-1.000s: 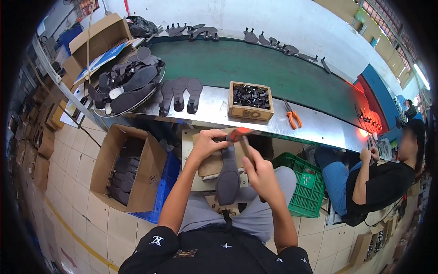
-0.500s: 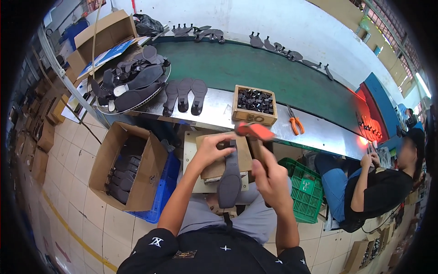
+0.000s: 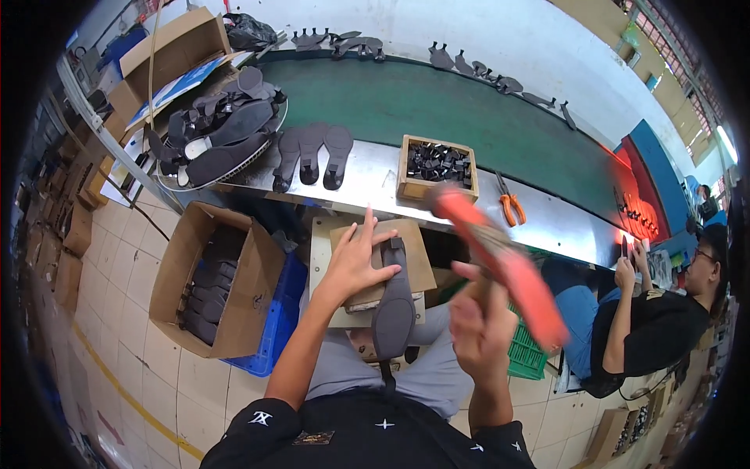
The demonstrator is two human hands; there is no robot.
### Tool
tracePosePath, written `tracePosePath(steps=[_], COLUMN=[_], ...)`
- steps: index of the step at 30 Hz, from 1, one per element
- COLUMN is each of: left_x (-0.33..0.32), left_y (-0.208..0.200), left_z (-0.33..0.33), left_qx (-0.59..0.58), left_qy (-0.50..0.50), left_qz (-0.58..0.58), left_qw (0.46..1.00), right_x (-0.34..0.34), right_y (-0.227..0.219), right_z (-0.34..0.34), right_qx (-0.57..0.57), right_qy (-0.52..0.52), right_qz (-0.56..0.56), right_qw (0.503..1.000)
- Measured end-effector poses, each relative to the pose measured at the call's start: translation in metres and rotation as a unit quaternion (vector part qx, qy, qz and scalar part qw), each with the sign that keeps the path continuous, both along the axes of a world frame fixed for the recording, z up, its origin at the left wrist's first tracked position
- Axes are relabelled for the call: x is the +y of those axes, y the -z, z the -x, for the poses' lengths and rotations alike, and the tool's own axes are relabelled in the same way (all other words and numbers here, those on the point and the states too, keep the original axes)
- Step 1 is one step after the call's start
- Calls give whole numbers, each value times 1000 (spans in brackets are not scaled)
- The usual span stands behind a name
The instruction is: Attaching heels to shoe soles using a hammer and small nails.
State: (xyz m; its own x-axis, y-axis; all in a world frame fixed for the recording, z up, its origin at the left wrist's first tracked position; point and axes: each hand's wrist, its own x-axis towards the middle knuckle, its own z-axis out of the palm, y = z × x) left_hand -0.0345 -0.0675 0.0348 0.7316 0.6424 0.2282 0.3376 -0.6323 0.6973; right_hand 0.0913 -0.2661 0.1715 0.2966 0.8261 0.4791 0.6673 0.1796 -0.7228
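A dark grey shoe sole [image 3: 393,316] lies bottom up on a tan board [image 3: 419,270] in front of me, its heel end away from me and its toe toward my lap. My left hand [image 3: 355,266] is at its heel end with fingers spread. The left thumb lies against the narrow part of the sole; the index finger points away from me. Closed around a hammer [image 3: 508,270], my right hand [image 3: 483,332] is raised to the right of the sole. The hammer's red head is smeared by motion.
Along the metal bench edge stand three upturned soles [image 3: 311,152], a wooden box [image 3: 405,176] of small black pieces and orange-handled pliers [image 3: 512,207]. A basket [image 3: 273,144] of soles is at left, above a carton [image 3: 258,289]. A co-worker [image 3: 656,332] sits at right.
The hammer has swung up and right, away from the heel end. My left fingers have spread from their hold at the heel, the thumb now lower along the sole.
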Motion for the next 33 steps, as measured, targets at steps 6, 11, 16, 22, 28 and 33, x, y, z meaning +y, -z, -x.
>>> tracePosePath(steps=[6,11,16,22,28,33], left_x=[9,-9,-70,-122,-144,-157], left_y=[6,6,-46,-101,-107,-110], left_z=[-1,15,43,74,91,92], left_qx=[55,-138,-177,-136,-156,-167], left_qy=[8,71,156,146,197,320], left_qz=[-123,-51,67,348,482,460], left_qw=[991,987,970,916,839,811], right_x=[39,31,56,67,10,-18], right_y=[71,29,62,94,27,14], right_z=[-20,-20,-24,-13,-15,-5], right_qx=[3,70,-154,-430,33,100], right_qy=[-21,9,-17,-66,-411,-508], right_qz=[56,38,24,108,72,24], right_qw=[998,997,988,894,908,855])
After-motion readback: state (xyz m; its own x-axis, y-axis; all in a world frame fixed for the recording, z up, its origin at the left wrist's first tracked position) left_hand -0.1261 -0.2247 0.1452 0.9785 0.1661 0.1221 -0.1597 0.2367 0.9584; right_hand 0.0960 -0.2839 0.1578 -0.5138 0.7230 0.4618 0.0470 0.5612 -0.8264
